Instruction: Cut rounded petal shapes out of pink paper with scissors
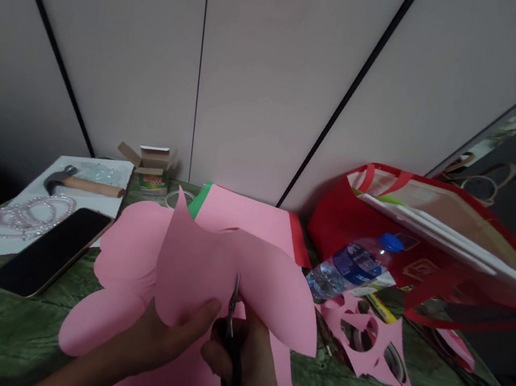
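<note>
My left hand (171, 336) grips a curved sheet of pink paper (209, 254) at its lower edge, thumb on top and fingers hidden behind. My right hand (243, 347) is closed round the black handles of a pair of scissors (234, 362). The scissors' metal blades point away from me and sit at the sheet, with one blade showing above the paper. Below and to the left lie rounded pink paper shapes (132, 245), overlapping one another. More flat pink paper (169, 381) lies beneath my hands.
At left are a black phone (50, 251), a hammer (87, 185), beaded strands (29, 215) and a small open box (153, 173). At right, a water bottle (349, 266) leans by a red bag (347, 214), near pink paper offcuts (368, 360). A panelled wall (255, 88) stands behind.
</note>
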The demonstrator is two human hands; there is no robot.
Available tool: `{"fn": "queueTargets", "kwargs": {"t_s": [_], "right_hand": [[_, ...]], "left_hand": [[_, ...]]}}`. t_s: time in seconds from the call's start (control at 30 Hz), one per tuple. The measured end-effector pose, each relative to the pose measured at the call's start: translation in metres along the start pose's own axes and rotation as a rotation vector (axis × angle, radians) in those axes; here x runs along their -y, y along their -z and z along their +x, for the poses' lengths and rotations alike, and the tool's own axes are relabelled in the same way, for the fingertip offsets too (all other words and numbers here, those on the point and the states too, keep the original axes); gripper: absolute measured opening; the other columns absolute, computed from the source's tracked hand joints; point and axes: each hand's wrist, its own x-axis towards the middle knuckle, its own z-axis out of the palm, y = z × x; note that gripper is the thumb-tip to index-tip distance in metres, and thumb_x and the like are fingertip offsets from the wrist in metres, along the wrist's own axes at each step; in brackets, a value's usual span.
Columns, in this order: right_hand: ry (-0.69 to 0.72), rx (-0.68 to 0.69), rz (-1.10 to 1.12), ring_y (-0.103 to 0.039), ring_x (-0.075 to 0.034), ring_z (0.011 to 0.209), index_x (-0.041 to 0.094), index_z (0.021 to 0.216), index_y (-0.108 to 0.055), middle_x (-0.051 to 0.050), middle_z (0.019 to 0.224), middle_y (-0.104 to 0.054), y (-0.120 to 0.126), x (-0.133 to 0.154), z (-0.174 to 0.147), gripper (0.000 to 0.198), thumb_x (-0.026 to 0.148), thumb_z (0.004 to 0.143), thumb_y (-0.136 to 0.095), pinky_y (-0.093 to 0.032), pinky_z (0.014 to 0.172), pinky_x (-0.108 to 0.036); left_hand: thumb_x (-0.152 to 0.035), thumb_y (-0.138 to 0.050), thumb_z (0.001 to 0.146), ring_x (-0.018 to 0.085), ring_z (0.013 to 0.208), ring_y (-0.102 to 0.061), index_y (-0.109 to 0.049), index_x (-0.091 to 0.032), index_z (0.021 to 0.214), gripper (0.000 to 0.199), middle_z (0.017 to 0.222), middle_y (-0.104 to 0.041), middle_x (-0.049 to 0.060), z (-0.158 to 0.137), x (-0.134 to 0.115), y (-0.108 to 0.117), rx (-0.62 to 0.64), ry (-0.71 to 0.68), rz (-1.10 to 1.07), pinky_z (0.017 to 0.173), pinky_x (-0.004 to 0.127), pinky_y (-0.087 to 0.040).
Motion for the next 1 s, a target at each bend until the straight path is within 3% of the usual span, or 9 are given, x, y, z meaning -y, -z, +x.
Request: {"fn": "queueTargets", "kwargs": {"t_s": [0.2,0.43,0.57,0.67,0.77,0.87,1.0], "right_hand": [[-0.079,0.032,0.013,-0.045,-0.011,0.036,0.018,0.112,-0.045,0.010,0.043,-0.044,0.0009,-0.0021,0.0057,0.077,0.035,0.046,-0.079,-0.033,0.032,-0.020],[-0.149,-0.030,-0.014,-0.044,-0.011,0.032,0.020,0.118,-0.037,0.013,0.040,-0.044,-0.0016,0.0009,0.0040,0.078,0.023,0.048,-0.073,-0.031,0.030,-0.019],[-0.068,-0.046,-0.049,-0.044,-0.009,0.034,0.021,0.113,-0.038,0.011,0.046,-0.048,-0.0007,-0.0012,0.0033,0.074,0.016,0.047,-0.070,-0.032,0.031,-0.019],[-0.083,-0.036,-0.060,-0.045,-0.009,0.036,0.020,0.106,-0.041,0.009,0.050,-0.051,0.0011,-0.0017,0.0029,0.066,0.014,0.046,-0.068,-0.032,0.031,-0.018],[-0.022,0.026,0.022,-0.045,-0.010,0.038,0.020,0.102,-0.041,0.009,0.050,-0.051,0.0021,0.0000,0.0028,0.059,0.015,0.049,-0.065,-0.033,0.031,-0.018],[0.047,0.123,0.135,-0.045,-0.010,0.035,0.019,0.095,-0.043,0.010,0.043,-0.049,0.0008,0.0028,0.0031,0.043,0.017,0.055,-0.060,-0.034,0.033,-0.018],[-0.010,0.154,0.197,-0.048,-0.011,0.034,0.016,0.079,-0.049,0.009,0.036,-0.049,-0.0033,0.0059,0.0035,0.022,0.018,0.057,-0.054,-0.032,0.035,-0.018]], "left_hand": [[-0.039,-0.050,0.071,0.021,0.080,-0.065,-0.064,-0.020,0.083,0.026,0.080,-0.073,0.004,0.0012,0.0021,0.0026,-0.003,-0.005,0.025,0.073,0.031,-0.051],[-0.039,-0.050,0.072,0.023,0.080,-0.065,-0.065,-0.022,0.081,0.024,0.079,-0.073,0.004,0.0016,-0.0013,0.0047,0.018,0.002,-0.002,0.074,0.033,-0.052],[-0.038,-0.056,0.068,0.024,0.075,-0.065,-0.065,-0.022,0.079,0.021,0.075,-0.073,0.004,0.0017,-0.0044,0.0056,-0.043,0.016,-0.048,0.067,0.033,-0.053],[-0.035,-0.059,0.066,0.021,0.068,-0.065,-0.063,-0.022,0.070,0.014,0.066,-0.071,0.002,0.0024,-0.0049,0.0048,-0.072,0.037,-0.055,0.061,0.030,-0.053],[-0.035,-0.055,0.070,0.017,0.050,-0.060,-0.060,-0.022,0.062,0.016,0.047,-0.062,-0.003,0.0034,-0.0054,0.0014,0.007,0.049,-0.126,0.054,0.028,-0.051],[-0.039,-0.051,0.074,0.015,0.038,-0.055,-0.060,-0.022,0.066,0.021,0.043,-0.058,-0.005,0.0044,-0.0044,-0.0013,0.102,0.080,-0.229,0.045,0.027,-0.049],[-0.036,-0.053,0.075,0.015,0.044,-0.057,-0.057,-0.020,0.059,0.023,0.047,-0.059,-0.003,0.0060,0.0017,0.0014,0.000,0.012,-0.082,0.045,0.025,-0.048]]}}
